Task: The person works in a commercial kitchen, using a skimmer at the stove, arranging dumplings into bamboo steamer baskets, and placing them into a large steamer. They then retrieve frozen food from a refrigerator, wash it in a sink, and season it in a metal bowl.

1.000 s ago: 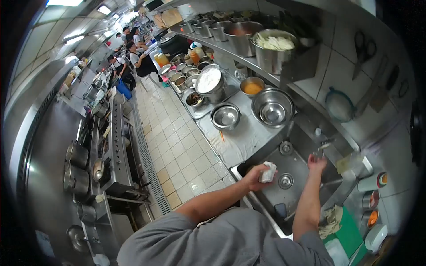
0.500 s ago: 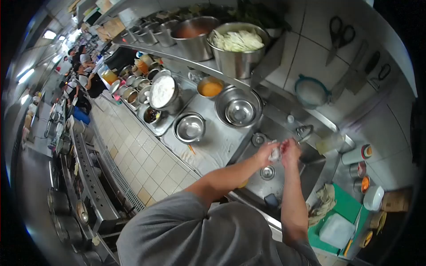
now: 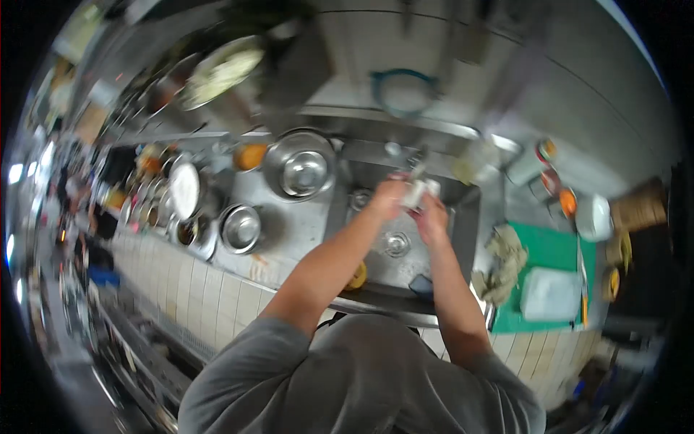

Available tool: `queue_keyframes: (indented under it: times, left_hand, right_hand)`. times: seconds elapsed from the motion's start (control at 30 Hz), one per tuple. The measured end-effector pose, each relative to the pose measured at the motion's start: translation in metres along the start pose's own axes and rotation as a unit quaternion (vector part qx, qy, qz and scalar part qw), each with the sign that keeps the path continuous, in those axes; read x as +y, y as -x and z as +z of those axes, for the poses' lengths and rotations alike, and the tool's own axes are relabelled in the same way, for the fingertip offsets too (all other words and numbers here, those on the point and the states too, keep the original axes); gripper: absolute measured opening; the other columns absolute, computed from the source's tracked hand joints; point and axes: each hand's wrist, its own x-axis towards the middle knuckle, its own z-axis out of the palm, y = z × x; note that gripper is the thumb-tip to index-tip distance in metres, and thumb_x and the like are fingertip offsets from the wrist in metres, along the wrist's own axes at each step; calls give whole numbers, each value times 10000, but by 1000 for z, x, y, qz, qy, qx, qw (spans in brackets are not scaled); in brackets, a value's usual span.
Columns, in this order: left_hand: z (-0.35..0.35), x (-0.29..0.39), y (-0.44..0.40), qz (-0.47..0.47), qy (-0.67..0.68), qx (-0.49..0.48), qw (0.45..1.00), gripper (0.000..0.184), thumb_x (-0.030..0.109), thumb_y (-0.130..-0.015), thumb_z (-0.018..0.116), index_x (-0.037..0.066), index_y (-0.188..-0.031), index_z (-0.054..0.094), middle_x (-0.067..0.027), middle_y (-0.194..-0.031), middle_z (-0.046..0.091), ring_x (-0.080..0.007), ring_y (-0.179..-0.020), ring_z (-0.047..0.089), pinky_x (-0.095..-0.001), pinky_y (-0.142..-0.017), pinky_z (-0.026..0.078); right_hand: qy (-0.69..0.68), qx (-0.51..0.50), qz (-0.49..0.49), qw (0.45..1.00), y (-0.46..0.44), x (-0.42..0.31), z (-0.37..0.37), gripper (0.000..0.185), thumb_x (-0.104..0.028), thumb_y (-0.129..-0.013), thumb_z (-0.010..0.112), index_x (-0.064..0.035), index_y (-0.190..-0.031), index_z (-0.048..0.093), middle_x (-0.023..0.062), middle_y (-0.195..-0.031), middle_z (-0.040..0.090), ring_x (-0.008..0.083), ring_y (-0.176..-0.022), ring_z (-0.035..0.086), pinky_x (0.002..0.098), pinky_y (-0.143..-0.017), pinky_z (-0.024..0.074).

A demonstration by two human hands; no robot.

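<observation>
Over the steel sink (image 3: 455,239), my left hand (image 3: 390,197) and my right hand (image 3: 432,217) are close together. Both have closed fingers on a small, soft-looking white piece (image 3: 413,195), too blurred to name. The tap (image 3: 418,157) is just behind it, at the back of the basin. Below my hands lies the round metal drain (image 3: 395,244). A dark block-like thing (image 3: 421,286) and a yellow round thing (image 3: 357,276) are near the sink's front edge.
Left of the sink stand nested steel bowls (image 3: 302,168), a smaller bowl pair (image 3: 241,228) and a pan of white stuff (image 3: 185,191). To the right, a crumpled cloth (image 3: 504,264) and a green cutting board (image 3: 538,242) bear a white plastic container (image 3: 553,294) and a knife (image 3: 583,282).
My view has swung to the right, so the sink and board appear further left. My hands stay together over the sink with the white piece, and the right hand is now lower beside it.
</observation>
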Motion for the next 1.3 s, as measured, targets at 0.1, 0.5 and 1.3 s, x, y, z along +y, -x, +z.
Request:
queue_keyframes:
  times: [0.1, 0.5, 1.3]
  left_hand:
    - [-2, 5, 16, -48, 96, -19, 994, 256, 69, -956, 558, 88, -1211, 572, -133, -1067, 669, -290, -955, 696, -462, -821, 604]
    - [-6, -9, 20, -55, 13, 19, 998, 184, 226, -990, 596, 121, -1141, 605, -80, -1024, 677, -240, -953, 683, -420, -764, 578]
    - [-31, 58, 65, 278, -564, 186, 755, 185, 142, -860, 726, 41, -1014, 716, -164, -1031, 710, -278, -980, 671, -367, -867, 527]
  right_hand:
    - [41, -36, 4, 998, -1, -2, -6, 440, -165, -1020, 565, -68, -1442, 488, 101, -1274, 636, 282, -1092, 660, 462, -915, 570]
    - [288, -100, -209, 929, 14, 13, -6, 554, 19, -985, 394, -8, -1538, 365, 108, -1443, 537, 203, -1274, 549, 342, -1086, 450]
    - [-120, -155, 241, 951, -25, 38, -8, 361, -246, -984, 664, -256, -1311, 511, 41, -1122, 660, 262, -1002, 681, 512, -792, 583]
